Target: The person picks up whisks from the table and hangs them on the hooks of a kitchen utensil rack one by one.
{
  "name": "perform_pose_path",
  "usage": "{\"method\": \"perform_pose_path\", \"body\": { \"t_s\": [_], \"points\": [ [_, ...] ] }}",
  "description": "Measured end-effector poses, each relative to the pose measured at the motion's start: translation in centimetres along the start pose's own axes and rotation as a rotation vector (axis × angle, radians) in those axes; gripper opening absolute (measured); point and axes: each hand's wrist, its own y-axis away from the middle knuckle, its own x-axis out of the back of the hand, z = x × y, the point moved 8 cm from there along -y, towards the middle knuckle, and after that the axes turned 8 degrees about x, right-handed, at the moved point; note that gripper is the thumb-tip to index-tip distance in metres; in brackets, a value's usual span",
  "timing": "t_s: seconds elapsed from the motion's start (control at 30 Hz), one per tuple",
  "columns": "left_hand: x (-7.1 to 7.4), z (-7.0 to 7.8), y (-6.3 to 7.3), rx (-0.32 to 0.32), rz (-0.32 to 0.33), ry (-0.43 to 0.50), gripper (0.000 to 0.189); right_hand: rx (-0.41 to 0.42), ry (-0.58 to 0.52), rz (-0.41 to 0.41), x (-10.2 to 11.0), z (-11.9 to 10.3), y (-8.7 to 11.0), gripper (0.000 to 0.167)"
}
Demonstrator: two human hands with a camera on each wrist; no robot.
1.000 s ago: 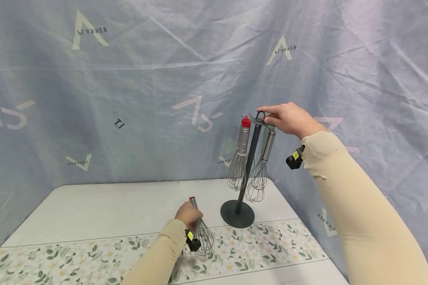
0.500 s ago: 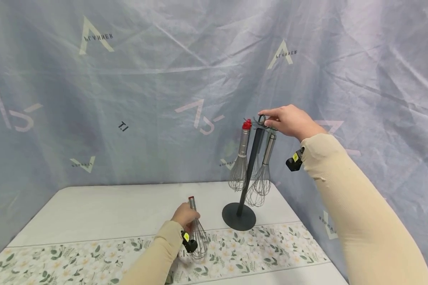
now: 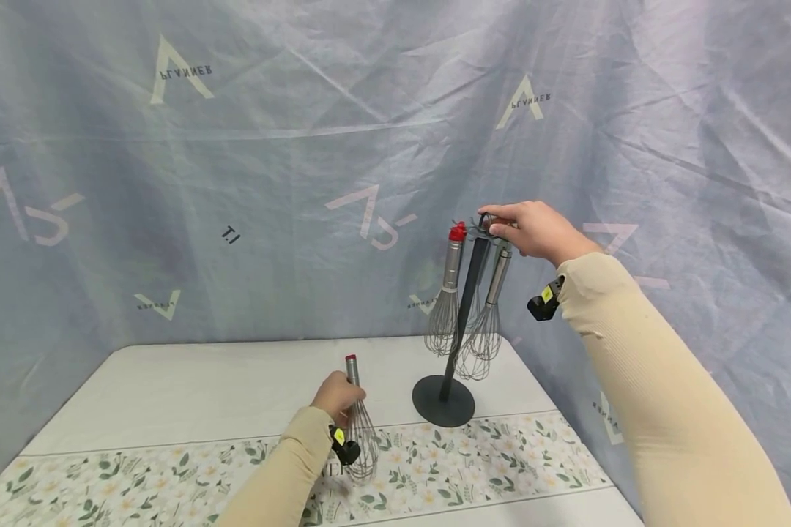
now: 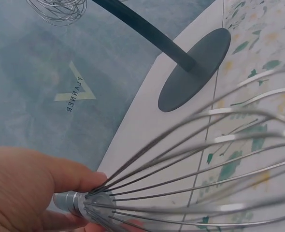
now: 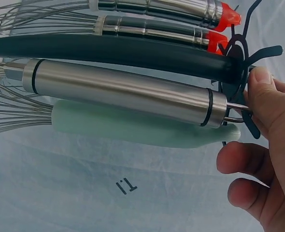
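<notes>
In the head view my left hand (image 3: 338, 395) holds a wire whisk (image 3: 362, 443) above the table, its steel handle with red tip upward and its wires down. The left wrist view shows thumb and fingers around the collar (image 4: 100, 203) where the wires meet the handle. My right hand (image 3: 539, 228) pinches the top of a dark whisk stand (image 3: 443, 401). From the stand's hooks hang several whisks: two with red-tipped steel handles (image 5: 157, 35), one with a plain steel handle (image 5: 123, 92) and one with a pale green handle (image 5: 133, 126).
The stand is on a white table (image 3: 237, 388) with a floral strip (image 3: 428, 468) across it, toward the right side. A grey-blue printed curtain (image 3: 270, 183) hangs behind and along the sides.
My left hand has shifted a little left with the whisk, away from the stand. The right hand stays at the stand's top. The head view has tilted slightly.
</notes>
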Motion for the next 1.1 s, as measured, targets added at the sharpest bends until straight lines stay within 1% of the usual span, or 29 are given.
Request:
{"method": "perform_pose_path", "body": {
  "t_s": [0.13, 0.23, 0.4, 0.5, 0.6, 0.77, 0.93, 1.1],
  "points": [
    [0.2, 0.7, 0.0, -0.017, 0.000, 0.014, 0.020, -0.009, -0.024, -0.008, -0.1, 0.2, 0.0, 0.049],
    [0.7, 1.8, 0.2, -0.063, 0.007, 0.018, 0.024, -0.016, -0.026, -0.012, 0.0, 0.1, -0.1, 0.050],
    [1.5, 4.2, 0.9, -0.138, 0.029, 0.005, 0.044, -0.028, -0.020, -0.010, 0.2, -0.1, -0.1, 0.051],
    [1.8, 5.8, 1.4, -0.165, 0.034, -0.001, 0.051, -0.037, -0.026, -0.013, 0.0, -0.1, 0.0, 0.051],
    [2.2, 7.7, 2.0, -0.203, 0.041, -0.017, 0.051, -0.045, -0.031, -0.016, -0.1, 0.0, 0.2, 0.051],
    [2.8, 10.5, 3.1, -0.241, 0.051, -0.045, 0.051, -0.044, -0.028, -0.016, -0.2, 0.0, 0.3, 0.051],
    [3.2, 12.6, 3.8, -0.270, 0.050, -0.053, 0.054, -0.036, -0.022, -0.016, -0.2, -0.2, 0.3, 0.050],
    [3.3, 14.6, 4.7, -0.319, 0.066, -0.081, 0.053, -0.037, -0.018, -0.009, 0.0, -0.3, 0.3, 0.050]
  ]
}}
